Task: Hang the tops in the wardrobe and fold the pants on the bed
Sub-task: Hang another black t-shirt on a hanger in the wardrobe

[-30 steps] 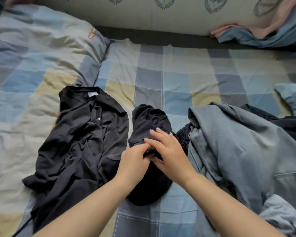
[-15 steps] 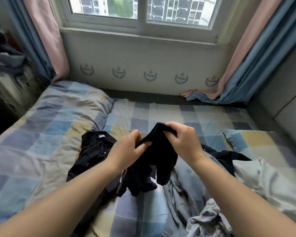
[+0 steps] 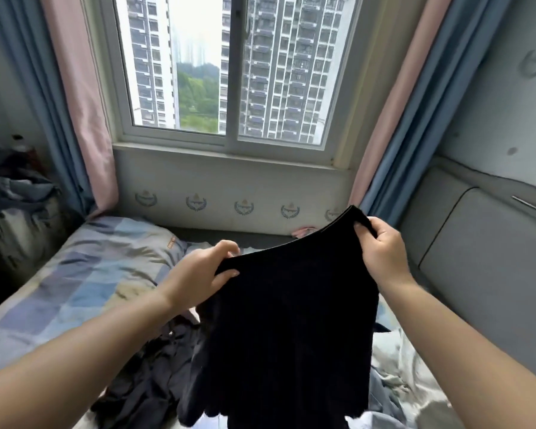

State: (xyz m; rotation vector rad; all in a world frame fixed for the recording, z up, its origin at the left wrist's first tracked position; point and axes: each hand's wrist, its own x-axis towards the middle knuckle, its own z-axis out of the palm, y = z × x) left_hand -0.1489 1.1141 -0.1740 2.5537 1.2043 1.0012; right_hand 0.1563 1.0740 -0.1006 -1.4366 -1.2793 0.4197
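Observation:
A black garment (image 3: 285, 329) hangs spread out in the air in front of me, above the bed (image 3: 84, 280). My left hand (image 3: 198, 277) pinches its upper left corner. My right hand (image 3: 381, 246) grips the upper right corner, held higher, so the top edge slopes up to the right. Under it on the bed lies a crumpled dark top (image 3: 155, 376). A grey-blue garment (image 3: 390, 394) shows at the lower right, partly hidden by the hanging cloth.
The bed has a checked blue, grey and yellow cover with a pillow (image 3: 106, 243) at the left. A window (image 3: 229, 72) with pink and blue curtains faces me. A padded grey wall panel (image 3: 483, 258) stands at the right. Dark clothes are piled at the far left (image 3: 16, 190).
Both hands lifted the black garment off the bed and pulled apart, spreading it open. The view has tilted up from the bed toward the window.

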